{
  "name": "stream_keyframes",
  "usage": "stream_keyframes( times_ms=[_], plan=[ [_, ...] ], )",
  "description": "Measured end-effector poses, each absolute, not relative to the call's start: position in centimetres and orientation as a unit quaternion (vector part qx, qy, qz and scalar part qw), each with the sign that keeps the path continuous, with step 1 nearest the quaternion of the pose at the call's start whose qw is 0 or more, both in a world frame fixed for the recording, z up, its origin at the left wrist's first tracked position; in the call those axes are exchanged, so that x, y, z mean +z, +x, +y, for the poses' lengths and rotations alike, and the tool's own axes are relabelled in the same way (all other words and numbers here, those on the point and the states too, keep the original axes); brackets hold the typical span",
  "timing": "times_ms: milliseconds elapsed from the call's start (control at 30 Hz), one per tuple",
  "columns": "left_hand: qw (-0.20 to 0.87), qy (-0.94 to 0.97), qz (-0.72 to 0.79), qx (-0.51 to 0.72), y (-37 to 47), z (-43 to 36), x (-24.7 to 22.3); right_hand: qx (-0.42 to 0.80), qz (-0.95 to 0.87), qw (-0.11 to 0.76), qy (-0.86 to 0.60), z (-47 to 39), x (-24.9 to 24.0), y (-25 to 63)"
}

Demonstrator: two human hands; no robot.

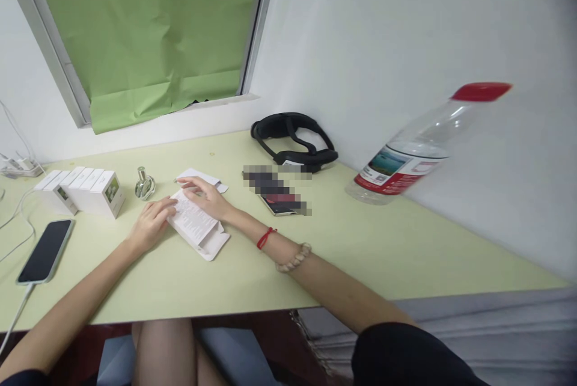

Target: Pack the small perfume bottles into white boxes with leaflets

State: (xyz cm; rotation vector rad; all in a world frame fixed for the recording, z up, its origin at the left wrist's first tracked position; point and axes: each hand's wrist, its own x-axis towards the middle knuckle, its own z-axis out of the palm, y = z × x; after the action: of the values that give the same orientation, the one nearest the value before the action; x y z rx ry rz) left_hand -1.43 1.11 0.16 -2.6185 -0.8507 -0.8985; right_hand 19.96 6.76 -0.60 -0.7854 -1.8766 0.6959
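Note:
A white paper carton (195,220) with fine printed text lies on the table, its end flaps folded out toward me. My left hand (152,223) is closed at the carton's left edge, fingers together and bent over it. My right hand (208,198) rests across the carton's far part with fingers stretched out and apart. Beyond that hand a second white flap or card (198,175) shows; whether it belongs to the same carton I cannot tell. A small clear glass perfume bottle (144,186) with a metallic top stands upright left of the carton.
Several white boxes (106,196) stand in a row at left, near a charging phone (46,251) and a power strip (21,166). Right of my hands lie another phone (283,213), partly blurred, and a black headset (300,160). A red-capped plastic bottle (401,157) stands farther right.

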Motion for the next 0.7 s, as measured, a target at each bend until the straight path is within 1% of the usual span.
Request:
stream_keyframes(
  times_ms=[67, 100, 200, 267, 333, 433, 500, 600, 700],
  plan=[
    [0.128, -0.894, -0.297, -0.309, -1.5, 1.1, 0.2, 0.299, -0.772, 0.466, -0.312, 6.5, -0.7, 19.6],
    [0.133, -0.891, -0.303, -0.31, -1.6, 1.1, 0.2, 0.287, -0.773, 0.468, -0.318, 6.5, -0.7, 19.6],
    [0.152, -0.88, -0.327, -0.31, -1.7, 1.1, 0.3, 0.194, -0.765, 0.467, -0.399, 7.0, -0.9, 20.1],
    [0.17, -0.872, -0.348, -0.3, -1.8, 1.1, 0.3, 0.12, -0.75, 0.431, -0.487, 7.6, -1.2, 20.8],
    [0.191, -0.865, -0.369, -0.282, -1.8, 1.0, 0.4, 0.074, -0.734, 0.375, -0.561, 8.3, -1.6, 21.5],
    [0.216, -0.853, -0.402, -0.253, -1.5, 0.7, 0.7, 0.067, -0.712, 0.304, -0.629, 9.1, -2.3, 22.3],
    [0.22, -0.852, -0.417, -0.228, -1.3, 0.4, 0.9, 0.08, -0.708, 0.282, -0.642, 9.5, -2.5, 22.7],
    [0.2, -0.873, -0.399, -0.196, -0.8, -0.2, 1.1, 0.079, -0.725, 0.282, -0.623, 9.9, -2.7, 23.1],
    [0.158, -0.907, -0.331, -0.205, -0.5, -0.6, 1.2, 0.072, -0.719, 0.322, -0.612, 10.1, -2.6, 23.2]
  ],
)
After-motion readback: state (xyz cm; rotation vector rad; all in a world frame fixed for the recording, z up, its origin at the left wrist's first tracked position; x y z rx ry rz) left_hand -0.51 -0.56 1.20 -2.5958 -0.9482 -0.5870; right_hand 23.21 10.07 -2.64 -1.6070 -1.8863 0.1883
